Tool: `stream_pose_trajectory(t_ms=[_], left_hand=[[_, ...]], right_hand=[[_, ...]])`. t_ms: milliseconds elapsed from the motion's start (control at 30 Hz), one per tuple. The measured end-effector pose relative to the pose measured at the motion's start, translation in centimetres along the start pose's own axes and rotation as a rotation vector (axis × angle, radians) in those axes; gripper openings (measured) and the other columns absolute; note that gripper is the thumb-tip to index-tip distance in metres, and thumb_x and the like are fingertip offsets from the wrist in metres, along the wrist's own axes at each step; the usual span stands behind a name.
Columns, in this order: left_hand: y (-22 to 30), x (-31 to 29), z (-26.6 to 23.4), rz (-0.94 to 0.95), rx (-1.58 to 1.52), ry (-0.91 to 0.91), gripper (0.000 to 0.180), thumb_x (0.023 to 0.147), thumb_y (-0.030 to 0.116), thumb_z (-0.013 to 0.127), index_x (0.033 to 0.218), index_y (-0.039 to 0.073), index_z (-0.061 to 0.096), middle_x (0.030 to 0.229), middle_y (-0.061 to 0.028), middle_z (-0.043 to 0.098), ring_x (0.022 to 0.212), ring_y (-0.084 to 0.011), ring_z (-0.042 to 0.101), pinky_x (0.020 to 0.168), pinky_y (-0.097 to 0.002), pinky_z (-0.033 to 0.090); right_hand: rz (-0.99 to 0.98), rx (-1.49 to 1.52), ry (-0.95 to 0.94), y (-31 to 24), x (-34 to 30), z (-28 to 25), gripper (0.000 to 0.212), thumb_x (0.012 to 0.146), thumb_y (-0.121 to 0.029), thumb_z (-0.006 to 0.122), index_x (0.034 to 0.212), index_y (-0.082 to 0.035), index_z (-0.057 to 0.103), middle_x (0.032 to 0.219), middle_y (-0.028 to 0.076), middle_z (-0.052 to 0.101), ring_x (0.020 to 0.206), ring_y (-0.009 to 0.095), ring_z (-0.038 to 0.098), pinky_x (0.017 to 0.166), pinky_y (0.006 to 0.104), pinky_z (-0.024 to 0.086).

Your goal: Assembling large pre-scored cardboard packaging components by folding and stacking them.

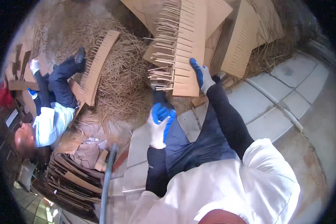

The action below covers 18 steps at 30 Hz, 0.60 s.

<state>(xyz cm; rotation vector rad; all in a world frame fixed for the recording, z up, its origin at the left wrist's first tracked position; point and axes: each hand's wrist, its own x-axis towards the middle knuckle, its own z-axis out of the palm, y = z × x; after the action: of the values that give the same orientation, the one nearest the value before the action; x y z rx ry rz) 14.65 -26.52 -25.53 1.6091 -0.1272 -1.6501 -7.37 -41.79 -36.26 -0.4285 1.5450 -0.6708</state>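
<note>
Both my hands wear white gloves with blue-coated palms and fingers. My right hand [202,76] grips the near right edge of a long cardboard sheet [193,44], its blue fingers lying along the board. Thin sticks [164,61] pass through a row of slits in the sheet and jut out past its left edge. Below the sheet's near left corner, in front of my left leg, my left hand [161,121] is closed with its fingers curled. Whatever may be in those fingers is too small to make out.
Loose sticks [123,71] lie heaped at left, with another stick-filled cardboard strip [100,63] across them. A co-worker [56,115] sits beyond. Slit cardboard [237,52] leans at right. Stacked dark cardboard [72,186] and a grey pipe [107,183] stand at lower left.
</note>
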Motion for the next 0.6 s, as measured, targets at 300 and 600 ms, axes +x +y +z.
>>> stream_pose_trajectory(t_ms=[300, 600], left_hand=[[11.3, -1.7, 4.5, 0.410, -0.443, 0.287, 0.068, 0.074, -0.004, 0.074, 0.133, -0.002, 0.040, 0.120, -0.0140, 0.057, 0.097, -0.0198, 0.061, 0.086, -0.0330, 0.051], [19.7, -8.1, -1.6, 0.435, -0.677, -0.394, 0.059, 0.080, 0.006, 0.072, 0.132, 0.001, 0.045, 0.119, -0.0100, 0.058, 0.101, -0.0156, 0.059, 0.082, -0.0271, 0.051]], right_hand=[[-0.271, 0.482, 0.002, -8.2, -13.9, 15.0, 0.046, 0.089, -0.033, 0.068, 0.119, 0.000, 0.058, 0.108, 0.009, 0.065, 0.095, 0.017, 0.063, 0.081, 0.0324, 0.053], [-0.941, 0.384, 0.023, -18.9, -25.2, 17.4, 0.033, 0.085, -0.016, 0.068, 0.111, 0.001, 0.060, 0.102, 0.007, 0.065, 0.093, 0.015, 0.062, 0.082, 0.0317, 0.052]])
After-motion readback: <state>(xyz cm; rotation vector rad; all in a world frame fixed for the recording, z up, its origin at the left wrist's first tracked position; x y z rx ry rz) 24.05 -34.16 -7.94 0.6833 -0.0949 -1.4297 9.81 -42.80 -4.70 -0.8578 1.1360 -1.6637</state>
